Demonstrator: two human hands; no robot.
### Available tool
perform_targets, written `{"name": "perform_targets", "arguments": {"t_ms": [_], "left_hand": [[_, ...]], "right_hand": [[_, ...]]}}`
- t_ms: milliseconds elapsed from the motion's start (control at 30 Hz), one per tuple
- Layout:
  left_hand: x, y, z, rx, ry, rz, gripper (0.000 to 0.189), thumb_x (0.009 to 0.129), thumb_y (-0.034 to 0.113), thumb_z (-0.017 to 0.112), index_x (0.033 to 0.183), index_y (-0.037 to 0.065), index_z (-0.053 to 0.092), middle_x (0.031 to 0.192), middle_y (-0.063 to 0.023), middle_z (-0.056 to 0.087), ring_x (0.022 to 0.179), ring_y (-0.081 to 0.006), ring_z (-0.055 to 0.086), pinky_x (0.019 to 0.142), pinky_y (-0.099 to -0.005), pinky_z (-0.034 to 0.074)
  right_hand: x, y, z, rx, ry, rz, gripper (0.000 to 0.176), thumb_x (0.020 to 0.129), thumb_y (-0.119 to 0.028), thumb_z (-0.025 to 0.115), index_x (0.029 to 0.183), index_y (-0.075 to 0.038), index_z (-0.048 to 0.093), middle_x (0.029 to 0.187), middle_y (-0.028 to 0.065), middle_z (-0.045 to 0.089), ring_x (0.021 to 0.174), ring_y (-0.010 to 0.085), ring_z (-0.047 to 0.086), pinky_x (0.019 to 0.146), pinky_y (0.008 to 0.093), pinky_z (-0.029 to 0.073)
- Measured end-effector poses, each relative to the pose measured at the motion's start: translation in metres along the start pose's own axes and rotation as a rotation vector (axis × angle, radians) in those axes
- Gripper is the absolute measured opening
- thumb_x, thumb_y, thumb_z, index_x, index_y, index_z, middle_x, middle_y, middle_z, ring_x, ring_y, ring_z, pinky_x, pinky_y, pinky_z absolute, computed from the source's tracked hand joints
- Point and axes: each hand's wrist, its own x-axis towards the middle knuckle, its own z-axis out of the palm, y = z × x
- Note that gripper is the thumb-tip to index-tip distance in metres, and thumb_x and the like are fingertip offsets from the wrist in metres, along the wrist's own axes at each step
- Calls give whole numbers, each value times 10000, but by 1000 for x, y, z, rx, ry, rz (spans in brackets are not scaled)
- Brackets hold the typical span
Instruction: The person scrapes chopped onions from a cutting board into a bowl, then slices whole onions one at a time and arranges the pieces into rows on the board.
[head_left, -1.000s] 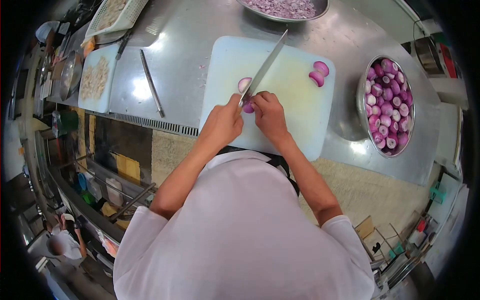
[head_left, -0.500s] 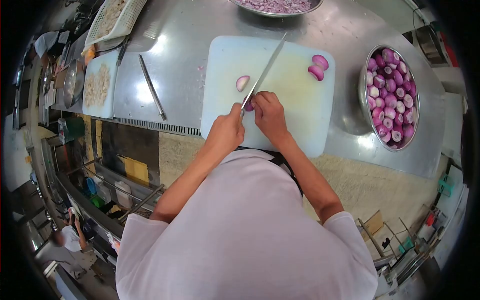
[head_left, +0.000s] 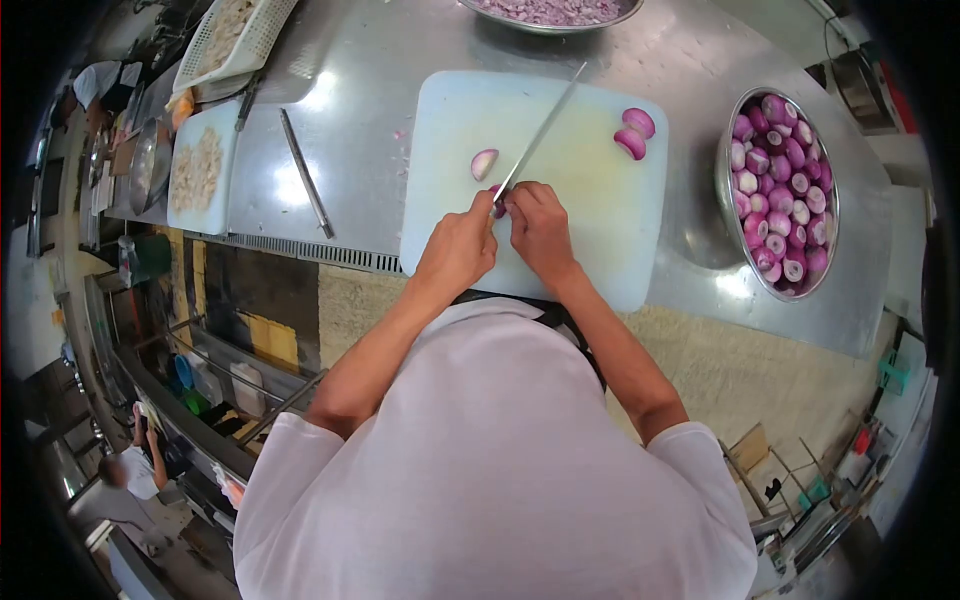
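My left hand is closed around the handle of a long knife. The blade slants away to the upper right over the white cutting board. Beside it, the bent fingers of my right hand grip a purple onion piece against the board, mostly hidden by the fingers and knife. One cut onion piece lies just beyond my left hand. Several more purple onion pieces rest together near the board's right edge.
A steel bowl of peeled purple onions stands at right. Chopped onion fills a bowl at the back. Left are a metal rod, a second board with pale pieces, and a white basket. A person is at lower left.
My left hand and the knife have shifted slightly right and forward, closer to my right hand. My right hand stays almost in place on the onion piece.
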Motion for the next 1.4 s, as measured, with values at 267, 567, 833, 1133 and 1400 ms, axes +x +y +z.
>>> {"name": "perform_targets", "arguments": {"t_ms": [267, 567, 833, 1133, 1400], "left_hand": [[-31, 28, -31, 15, -96, -115, 332, 795, -82, 575, 1089, -21, 431, 676, -248, 571, 676, -469, 594, 585, -530, 419], [9, -12, 19, 0, 51, 80, 384, 812, -7, 599, 1169, 10, 460, 640, -212, 562, 606, -431, 578, 562, -473, 444], [-14, 3, -46, -87, 95, -141, 395, 807, 8, 609, 1189, 45, 517, 635, -206, 563, 585, -396, 589, 565, -434, 457], [-27, -59, -35, -64, 162, -226, 362, 815, 15, 608, 1167, 32, 528, 671, -188, 546, 603, -300, 544, 589, -385, 460], [-27, -57, -36, -55, 159, -253, 417, 809, 35, 588, 1219, 39, 512, 732, -273, 606, 715, -489, 604, 643, -505, 464]], "right_hand": [[-5, 1, 2, 27, -5, 44, 80, 802, 66, 599, 829, -8, 588, 882, 137, 616, 835, 341, 587, 726, 433, 501], [-10, 8, 0, 39, -5, 47, 116, 785, 74, 609, 875, 1, 613, 911, 146, 629, 873, 353, 600, 763, 435, 508], [1, -18, 5, -15, -51, 246, 172, 797, -76, 728, 934, -24, 637, 992, 149, 608, 911, 343, 597, 772, 431, 513], [30, 47, -35, -364, 83, 201, 254, 694, 74, 599, 898, -54, 680, 1015, 139, 590, 938, 347, 553, 827, 435, 494], [49, 32, -42, -307, -13, 102, 335, 706, -55, 726, 1038, -88, 693, 1132, 135, 593, 1027, 333, 542, 885, 421, 485]]}}
